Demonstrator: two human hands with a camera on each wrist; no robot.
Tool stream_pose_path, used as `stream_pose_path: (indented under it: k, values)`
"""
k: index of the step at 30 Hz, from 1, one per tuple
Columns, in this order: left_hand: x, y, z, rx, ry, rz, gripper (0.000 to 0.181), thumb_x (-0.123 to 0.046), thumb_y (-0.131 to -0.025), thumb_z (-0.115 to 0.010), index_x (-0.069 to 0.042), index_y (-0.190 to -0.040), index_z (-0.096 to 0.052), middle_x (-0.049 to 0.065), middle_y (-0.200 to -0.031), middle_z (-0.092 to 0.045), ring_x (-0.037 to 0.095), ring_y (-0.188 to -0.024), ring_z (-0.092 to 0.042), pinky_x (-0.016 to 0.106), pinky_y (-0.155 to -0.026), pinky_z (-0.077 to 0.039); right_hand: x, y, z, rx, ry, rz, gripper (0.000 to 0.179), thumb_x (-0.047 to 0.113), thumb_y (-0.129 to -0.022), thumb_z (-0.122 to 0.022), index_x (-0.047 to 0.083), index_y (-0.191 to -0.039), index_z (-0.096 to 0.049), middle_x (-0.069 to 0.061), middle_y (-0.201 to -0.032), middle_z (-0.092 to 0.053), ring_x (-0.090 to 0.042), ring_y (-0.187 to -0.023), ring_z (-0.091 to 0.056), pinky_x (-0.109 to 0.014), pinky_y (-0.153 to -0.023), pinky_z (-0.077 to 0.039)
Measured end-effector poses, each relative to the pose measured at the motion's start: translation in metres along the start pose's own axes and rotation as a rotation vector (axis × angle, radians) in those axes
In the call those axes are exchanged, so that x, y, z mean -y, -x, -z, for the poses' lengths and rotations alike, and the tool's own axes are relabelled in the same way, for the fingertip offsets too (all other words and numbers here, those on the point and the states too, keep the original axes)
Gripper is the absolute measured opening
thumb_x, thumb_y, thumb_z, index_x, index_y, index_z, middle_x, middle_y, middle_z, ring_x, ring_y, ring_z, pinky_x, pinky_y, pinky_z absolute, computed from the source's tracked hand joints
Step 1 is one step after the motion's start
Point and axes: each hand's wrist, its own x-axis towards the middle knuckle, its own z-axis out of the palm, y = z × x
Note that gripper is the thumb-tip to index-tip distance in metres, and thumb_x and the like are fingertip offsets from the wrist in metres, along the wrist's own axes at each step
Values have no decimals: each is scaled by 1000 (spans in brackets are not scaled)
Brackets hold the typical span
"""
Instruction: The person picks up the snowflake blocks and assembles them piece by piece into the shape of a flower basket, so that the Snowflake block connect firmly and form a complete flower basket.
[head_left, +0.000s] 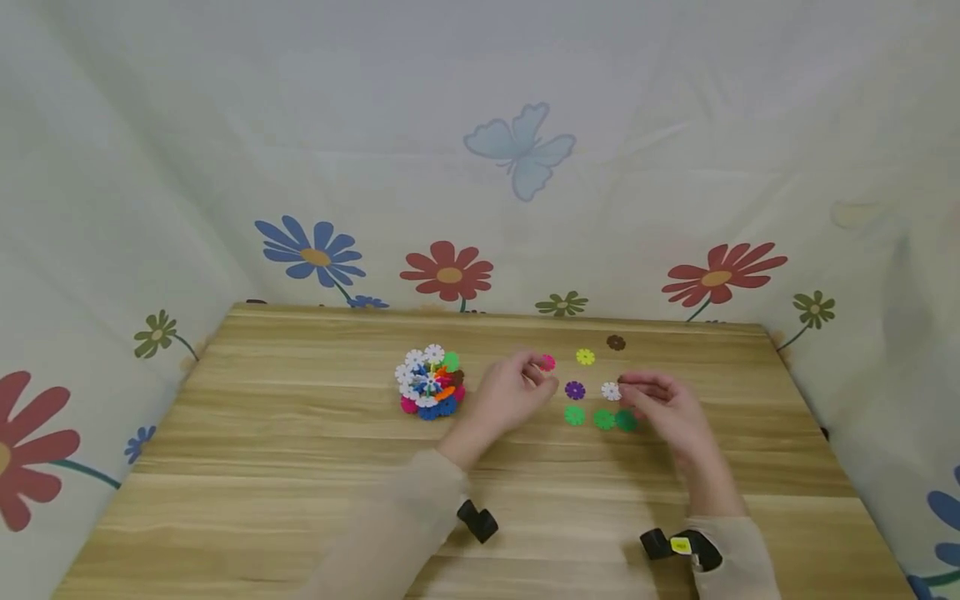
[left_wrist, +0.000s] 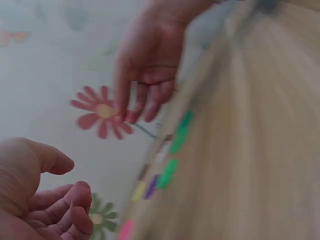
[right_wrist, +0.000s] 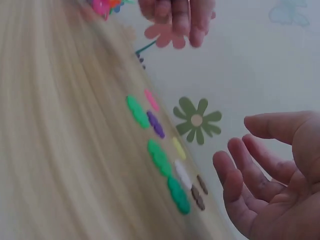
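Loose plastic snowflake discs lie flat on the wooden table: pink (head_left: 550, 362), yellow (head_left: 585, 357), purple (head_left: 575, 390), white (head_left: 611, 391) and three green discs (head_left: 574, 415). Two brown discs (right_wrist: 198, 197) show in the right wrist view. Beside the pink disc hovers my left hand (head_left: 512, 392), fingers loosely bent and nothing between them. My right hand (head_left: 672, 412) is above the table by the white disc, and its fingers overlap that area in the head view. In the right wrist view the right hand's thumb and fingers are apart, holding nothing.
Left of my left hand stands a cluster of joined snowflake discs (head_left: 429, 383) in white, blue, orange, pink and other colours. Behind the wooden table (head_left: 300, 483) hangs a pale cloth (head_left: 360, 150) printed with flowers and a butterfly. Black camera straps (head_left: 477, 522) sit on both wrists.
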Motion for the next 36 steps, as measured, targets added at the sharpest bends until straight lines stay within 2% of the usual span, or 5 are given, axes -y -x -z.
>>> stream_pose_path:
  k: [8,17,22,29,36]
  values:
    - [36,-31,-52,85,-237,-123,37,-24,-102,-75,-8,-135,-73,-2,-103,-71,11,-92,-63,32,-84,-57,-25,-11,2,-82,192,44,35,9,-103,-76,-6,-134,-69,-23,-121,-71,-10,-97,-66,-16,-82,-55]
    - [18,-37,-58,120,-385,-102,35,-26,-103,-78,-11,-135,-77,-6,-84,-62,12,-87,-52,27,-79,-47,-34,-23,-3,-78,420,86,38,16,-103,-77,1,-137,-72,-16,-110,-74,-22,-93,-67,-25,-77,-54]
    - [16,-37,-57,99,-374,-97,24,-21,-99,-82,-14,-123,-82,-6,-80,-59,11,-83,-50,24,-72,-42,-34,-26,-8,-48,478,77,38,15,-103,-77,1,-138,-72,-14,-107,-73,-25,-91,-67,-31,-76,-53]
    - [24,-37,-56,152,-329,-39,21,-22,-93,-88,-12,-105,-73,-3,-93,-64,14,-88,-57,31,-83,-50,-30,-23,-13,-25,451,34,37,19,-96,-87,0,-125,-75,-15,-110,-74,-27,-96,-70,-34,-81,-56]
    - [36,-24,-40,164,-140,-33,18,-20,-101,-81,-14,-98,-64,-2,-90,-65,13,-80,-59,29,-72,-52,-25,-20,-18,-18,306,-22,31,19,-99,-84,1,-119,-69,-13,-111,-74,-24,-102,-70,-29,-84,-55]
